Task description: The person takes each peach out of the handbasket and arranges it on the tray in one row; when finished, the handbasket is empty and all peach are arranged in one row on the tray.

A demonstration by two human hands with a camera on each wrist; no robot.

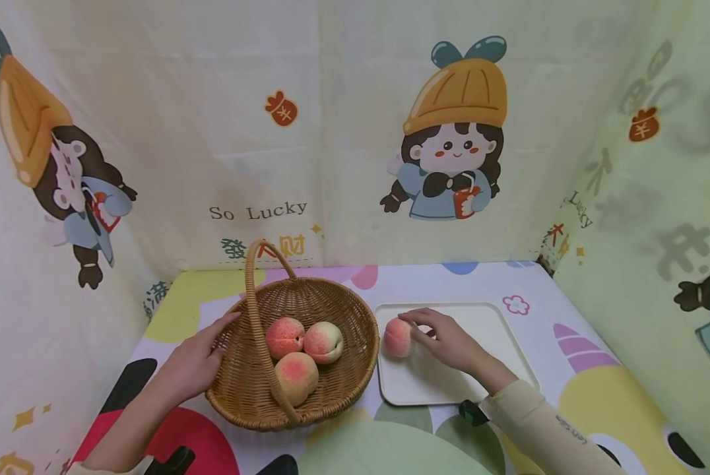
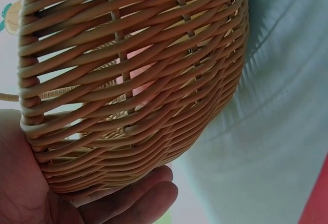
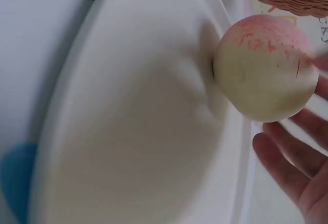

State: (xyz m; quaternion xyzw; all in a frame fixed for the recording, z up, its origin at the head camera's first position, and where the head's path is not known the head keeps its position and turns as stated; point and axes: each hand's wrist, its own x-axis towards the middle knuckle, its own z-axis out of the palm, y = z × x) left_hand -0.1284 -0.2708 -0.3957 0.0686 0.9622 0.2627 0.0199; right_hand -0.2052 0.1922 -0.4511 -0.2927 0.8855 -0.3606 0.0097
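At the left rim of the brown wicker basket [image 1: 355, 389] my left hand [image 1: 191, 363] holds on. In the left wrist view the fingers [image 2: 141, 201] of that hand come round the woven side. Inside the basket lie a red peach [image 1: 284, 337], a pale pink peach [image 1: 323, 343] and a yellowish peach [image 1: 296, 378]. My right hand [image 1: 450, 340] is over the white tray [image 1: 468, 382], with loosely extended fingers right at a pink and cream peach [image 3: 261, 75]. This peach sits at the tray's left side, close to the basket.
The basket's tall handle [image 1: 253, 310] arches over its left part. A patterned cloth [image 1: 402, 284] covers the table. Printed curtains [image 1: 355, 152] close off the back and both sides. A dark strap piece [image 1: 472, 413] shows by the right sleeve at the tray's front edge.
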